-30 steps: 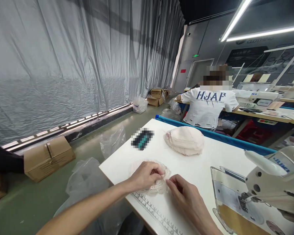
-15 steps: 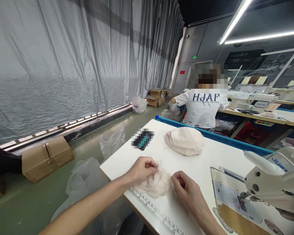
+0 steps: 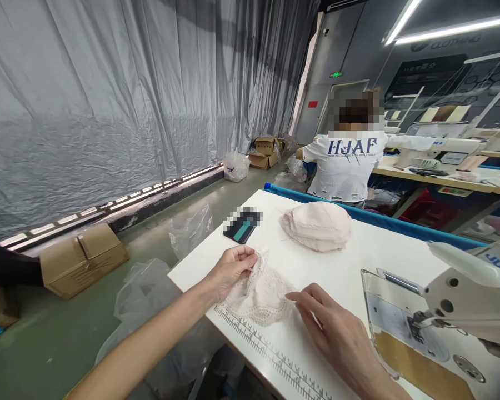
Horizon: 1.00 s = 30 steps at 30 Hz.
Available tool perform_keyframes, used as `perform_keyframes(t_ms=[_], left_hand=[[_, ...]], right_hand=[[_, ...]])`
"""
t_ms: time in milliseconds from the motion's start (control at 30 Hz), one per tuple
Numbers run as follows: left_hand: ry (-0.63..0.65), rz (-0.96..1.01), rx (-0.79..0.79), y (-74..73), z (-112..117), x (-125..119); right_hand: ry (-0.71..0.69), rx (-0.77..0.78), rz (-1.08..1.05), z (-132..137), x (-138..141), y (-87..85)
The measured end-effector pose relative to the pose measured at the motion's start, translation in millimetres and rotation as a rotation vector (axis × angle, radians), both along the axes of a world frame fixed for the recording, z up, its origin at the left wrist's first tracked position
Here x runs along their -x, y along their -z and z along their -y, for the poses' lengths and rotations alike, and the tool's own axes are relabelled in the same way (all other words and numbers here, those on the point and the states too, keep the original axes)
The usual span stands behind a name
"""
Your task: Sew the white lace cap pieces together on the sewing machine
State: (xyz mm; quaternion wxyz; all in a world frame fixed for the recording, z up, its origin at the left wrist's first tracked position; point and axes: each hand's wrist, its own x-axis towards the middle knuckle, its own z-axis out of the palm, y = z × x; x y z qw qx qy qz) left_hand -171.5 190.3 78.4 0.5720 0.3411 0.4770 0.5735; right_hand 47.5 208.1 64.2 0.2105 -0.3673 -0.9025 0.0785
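A cream piece of lace-edged fabric [image 3: 269,297] lies on the white table near its ruler-marked front edge. My left hand [image 3: 233,272] is closed, pinching the lace between thumb and fingers and lifting that part off the table. At the fabric's right side, my right hand [image 3: 323,316] has its index finger stretched out to the edge of the piece, with the other fingers loosely bent; no grip on the cloth shows. Beyond both hands sits a stack of pale pink fabric pieces [image 3: 316,225]. A phone [image 3: 242,226], partly pixelated, rests left of that stack.
A white sewing machine [image 3: 454,294] stands to the right of my right hand. Clear plastic bags [image 3: 145,294] and a cardboard box [image 3: 83,258] are on the floor at left. Ahead, a person in a white shirt [image 3: 344,166] sits beyond the table's blue far edge [image 3: 370,214].
The lace is drawn up higher by my left hand, and the fabric lies more spread out. My right hand's index finger has straightened toward the fabric. The view has tilted slightly down.
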Motion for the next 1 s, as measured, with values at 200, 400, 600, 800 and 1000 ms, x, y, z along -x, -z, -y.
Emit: perform_keyframes(t_ms=[200, 400, 600, 800, 1000], left_hand=[[0.031, -0.002, 0.01, 2.5, 0, -6], [0.026, -0.014, 0.005, 5.7, -1, -9], [0.029, -0.022, -0.016, 11.6, -3, -9], [0.026, -0.007, -0.035, 16.1, -2, -8], [-0.047, 0.082, -0.02, 14.2, -7, -5]], right_hand=[[-0.084, -0.277, 0.147, -2, 6, -2.4], [-0.159, -0.396, 0.221, -4, 6, -2.7], [-0.244, -0.441, 0.222, -6, 6, -4.5], [-0.248, -0.387, 0.09, -7, 12, 0.5], [-0.185, -0.145, -0.243, -16, 26, 4.3]])
